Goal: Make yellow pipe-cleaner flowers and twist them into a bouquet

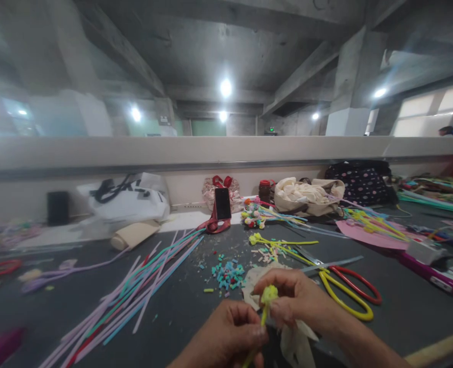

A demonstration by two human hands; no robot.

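Note:
My left hand (232,335) pinches the thin stem of a yellow-green flower (269,295) near the bottom centre. Just right of it, my right hand (301,299) is curled around the flower's head, thumb and fingers touching it. The stem runs down between my left fingertips. Beneath and behind my right hand lies a crumpled pale cloth or paper (257,278). A heap of small blue and teal cut pieces (228,275) sits on the dark table beyond my hands. Another yellow flower (255,238) with a long stem lies farther back.
Scissors with red and yellow handles (354,306) lie right of my right hand. Long coloured strips (134,291) spread across the left. At the back are a phone (222,203), a white bag (134,197), a cloth bag (306,197) and a bundle of small flowers (254,213).

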